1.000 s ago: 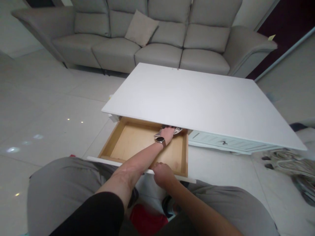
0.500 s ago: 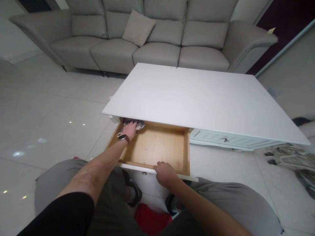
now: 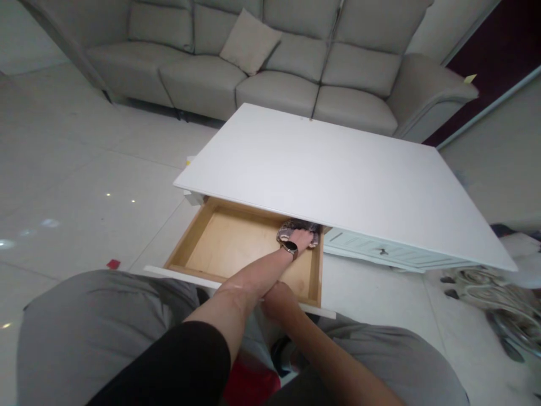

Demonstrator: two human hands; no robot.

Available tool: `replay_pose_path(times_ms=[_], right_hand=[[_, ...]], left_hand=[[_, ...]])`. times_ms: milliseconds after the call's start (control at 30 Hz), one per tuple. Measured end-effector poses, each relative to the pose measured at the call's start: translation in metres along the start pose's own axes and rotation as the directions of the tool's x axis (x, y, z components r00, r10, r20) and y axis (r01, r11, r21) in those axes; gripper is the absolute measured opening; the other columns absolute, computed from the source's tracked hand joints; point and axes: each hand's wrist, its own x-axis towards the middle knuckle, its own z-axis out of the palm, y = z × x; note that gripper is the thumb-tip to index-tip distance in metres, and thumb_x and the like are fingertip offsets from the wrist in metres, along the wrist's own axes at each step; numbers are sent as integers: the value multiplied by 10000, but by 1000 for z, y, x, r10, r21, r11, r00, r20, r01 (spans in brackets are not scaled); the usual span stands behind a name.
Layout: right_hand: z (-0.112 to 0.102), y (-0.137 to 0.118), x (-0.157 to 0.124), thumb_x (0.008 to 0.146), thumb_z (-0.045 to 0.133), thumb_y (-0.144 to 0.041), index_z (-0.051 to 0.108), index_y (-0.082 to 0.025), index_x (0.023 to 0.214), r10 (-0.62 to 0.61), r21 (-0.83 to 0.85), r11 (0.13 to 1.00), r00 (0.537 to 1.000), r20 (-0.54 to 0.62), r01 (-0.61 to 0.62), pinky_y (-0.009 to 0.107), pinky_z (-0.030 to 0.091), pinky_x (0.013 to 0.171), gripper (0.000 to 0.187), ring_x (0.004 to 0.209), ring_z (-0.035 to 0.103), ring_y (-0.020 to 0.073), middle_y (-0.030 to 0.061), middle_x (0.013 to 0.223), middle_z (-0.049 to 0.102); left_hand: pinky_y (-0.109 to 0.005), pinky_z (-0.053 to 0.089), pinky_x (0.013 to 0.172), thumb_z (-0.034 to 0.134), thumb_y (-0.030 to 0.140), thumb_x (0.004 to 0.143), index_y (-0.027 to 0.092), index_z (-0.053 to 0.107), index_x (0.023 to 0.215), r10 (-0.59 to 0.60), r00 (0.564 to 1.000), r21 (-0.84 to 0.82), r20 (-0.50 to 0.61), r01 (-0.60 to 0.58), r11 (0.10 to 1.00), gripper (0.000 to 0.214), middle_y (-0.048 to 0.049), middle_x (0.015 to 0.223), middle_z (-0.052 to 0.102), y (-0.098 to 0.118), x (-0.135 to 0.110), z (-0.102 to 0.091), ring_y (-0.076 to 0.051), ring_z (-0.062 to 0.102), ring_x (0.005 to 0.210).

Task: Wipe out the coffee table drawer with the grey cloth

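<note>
A wooden drawer (image 3: 228, 239) is pulled out from under the white tabletop of a coffee table (image 3: 338, 175). My left hand (image 3: 301, 238), with a watch on its wrist, reaches into the drawer's far right corner. Under its fingers is a bunched, patterned dark cloth (image 3: 285, 230), pressed against the drawer bottom. My right hand (image 3: 280, 301) is closed on the drawer's front edge, right of the middle. My left forearm crosses over it and hides part of its fingers.
A second, closed drawer with a small knob (image 3: 382, 252) is to the right. Behind the table stands a grey sofa (image 3: 279, 93) with a pillow (image 3: 250, 42). Coiled hose-like material (image 3: 492, 290) lies on the floor at right. My knees flank the drawer; something red (image 3: 251, 380) is below.
My left hand has slid the cloth from the drawer's far left corner to its far right corner. My right hand stays at the front edge. The view has tilted slightly.
</note>
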Motion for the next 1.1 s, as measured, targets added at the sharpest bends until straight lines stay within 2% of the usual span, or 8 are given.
replay_pose_path(times_ms=[133, 333, 400, 500, 667, 767, 933, 1100], right_hand=[[-1, 1, -2, 861, 505, -131, 708, -188, 1167, -45, -11, 999, 999, -2, 45, 353, 527, 858, 372, 1007, 665, 248, 132, 1125, 712], [2, 1, 0, 858, 492, -131, 711, -134, 1082, -55, -49, 997, 998, 25, 56, 379, 531, 856, 313, 1000, 653, 258, 157, 1066, 689], [0, 1, -1, 862, 501, -143, 706, -136, 1093, -66, -40, 997, 997, 31, 67, 378, 531, 869, 309, 1019, 647, 256, 157, 1079, 684], [-2, -1, -2, 866, 518, -162, 709, -150, 1106, -77, -30, 996, 996, 34, 78, 376, 529, 892, 307, 1048, 642, 254, 152, 1110, 686], [5, 0, 4, 913, 507, -160, 639, -169, 1331, -72, 21, 997, 997, -16, 72, 385, 472, 1035, 439, 1200, 599, 283, 144, 1322, 665], [11, 3, 8, 945, 470, -156, 618, -162, 1377, -92, 35, 995, 994, -51, 94, 391, 405, 1110, 457, 1286, 547, 302, 143, 1402, 625], [5, 3, 4, 827, 558, -141, 686, -188, 1244, -54, 66, 996, 997, -52, 57, 324, 494, 957, 440, 1109, 642, 254, 117, 1247, 697], [1, 2, 2, 844, 539, -188, 721, -157, 1107, -90, -30, 995, 996, 12, 91, 356, 513, 872, 322, 1022, 637, 258, 137, 1084, 694]], left_hand=[[-391, 469, 999, 429, 120, 996, 137, 704, 1119, 44, 999, 82, -9, -43, 996, 301, -175, 1213, 680, -54, -24, -7, -249, 575, 1218], [-458, 416, 1026, 400, 65, 949, 127, 677, 1210, -70, 996, 182, -53, 78, 980, 386, -211, 1237, 669, -117, -58, -29, -296, 567, 1215], [-512, 401, 1035, 393, 63, 943, 102, 668, 1226, -103, 992, 201, -74, 116, 973, 396, -236, 1237, 663, -117, -59, -30, -326, 559, 1216], [-525, 413, 1010, 399, 62, 934, 82, 675, 1219, -106, 991, 198, -84, 121, 973, 398, -251, 1223, 665, -89, -51, -19, -343, 566, 1195], [-404, 418, 1025, 488, 144, 934, 216, 650, 1328, 95, 994, 117, -63, -87, 989, 432, -153, 1273, 675, -18, -23, 10, -264, 564, 1211], [-449, 413, 1022, 442, 155, 953, 198, 688, 1263, 121, 990, 96, -70, -114, 989, 399, -156, 1250, 686, -2, -12, 19, -281, 561, 1203], [-424, 399, 1043, 417, 114, 946, 174, 639, 1300, 162, 984, 108, -67, -155, 982, 423, -131, 1305, 659, -38, -23, 17, -246, 530, 1230], [-499, 327, 1133, 468, 111, 891, 188, 562, 1374, 68, 989, 179, -130, -44, 983, 497, -113, 1362, 616, -110, -65, -1, -264, 484, 1276]])
